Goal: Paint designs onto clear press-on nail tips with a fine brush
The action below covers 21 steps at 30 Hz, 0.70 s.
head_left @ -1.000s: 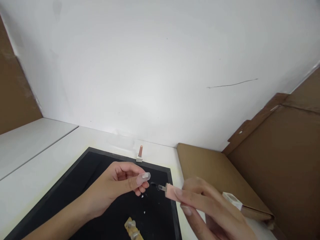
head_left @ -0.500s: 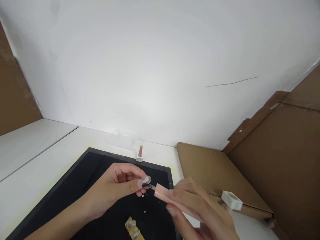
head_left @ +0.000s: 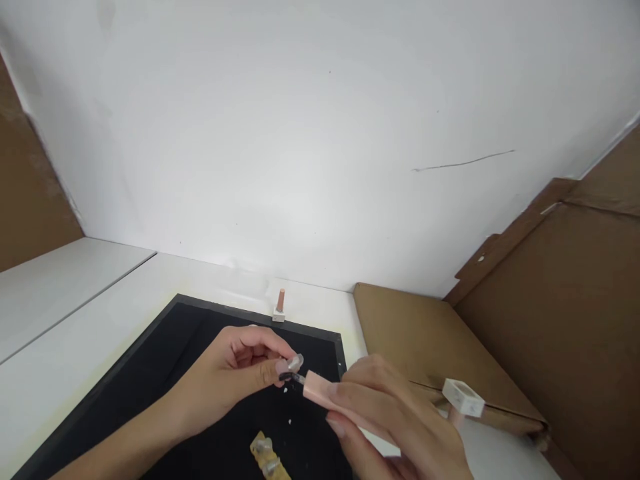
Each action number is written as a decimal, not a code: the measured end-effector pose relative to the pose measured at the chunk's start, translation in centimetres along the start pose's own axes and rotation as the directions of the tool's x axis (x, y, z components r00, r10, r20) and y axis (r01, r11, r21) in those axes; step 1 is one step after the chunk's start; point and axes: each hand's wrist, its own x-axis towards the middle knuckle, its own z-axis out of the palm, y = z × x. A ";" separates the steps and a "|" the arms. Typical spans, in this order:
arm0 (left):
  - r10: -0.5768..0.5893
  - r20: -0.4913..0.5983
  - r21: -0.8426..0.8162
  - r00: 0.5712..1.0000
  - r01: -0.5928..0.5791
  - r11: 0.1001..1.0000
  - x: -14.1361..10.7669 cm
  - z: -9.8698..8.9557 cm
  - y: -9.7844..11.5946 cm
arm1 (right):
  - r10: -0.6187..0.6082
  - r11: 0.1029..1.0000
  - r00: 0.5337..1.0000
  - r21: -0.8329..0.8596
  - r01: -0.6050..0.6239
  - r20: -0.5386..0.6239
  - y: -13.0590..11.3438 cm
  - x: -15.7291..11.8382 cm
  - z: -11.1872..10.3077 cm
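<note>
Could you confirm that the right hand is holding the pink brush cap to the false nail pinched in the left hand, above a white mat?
Not quite: the head view shows the mat is black. The right hand does hold the pink brush cap to the false nail pinched in the left hand.

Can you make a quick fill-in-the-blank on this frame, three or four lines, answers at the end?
1. The right hand holds a pink brush cap whose tip meets a false nail held by the ____ hand.
2. Both hands work above a ____ mat.
3. The small pink bottle stands ____ at the mat's far edge.
4. To the right lies brown ____.

Missing words: left; black; upright; cardboard
</note>
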 end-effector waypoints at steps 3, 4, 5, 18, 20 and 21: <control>0.041 0.013 0.036 0.999 -0.042 0.998 -0.2 0.0 -0.2 | 0.018 0.998 1.000 -0.063 -0.018 -0.009 0.2 -0.2 -0.1; 0.055 0.012 0.050 0.998 -0.055 0.997 -0.2 -0.1 -0.2 | 0.025 0.996 1.000 -0.084 -0.026 -0.017 0.2 -0.2 -0.2; 0.066 0.009 0.066 0.998 -0.067 0.996 -0.2 -0.2 -0.3 | 0.035 0.994 0.999 -0.099 -0.037 -0.022 0.2 -0.3 -0.2; 0.208 0.013 0.246 0.978 -0.205 0.948 -0.3 0.0 -0.5 | -0.050 0.994 0.997 -0.096 0.056 0.057 0.6 0.0 -0.7; 0.230 0.015 0.297 0.973 -0.224 0.928 -0.5 0.0 -0.5 | -0.016 0.992 0.999 -0.128 0.022 0.048 0.6 -0.1 -0.7; 0.240 0.015 0.323 0.971 -0.232 0.918 -0.5 0.0 -0.6 | -0.006 0.990 0.999 -0.139 0.011 0.038 0.5 -0.2 -0.8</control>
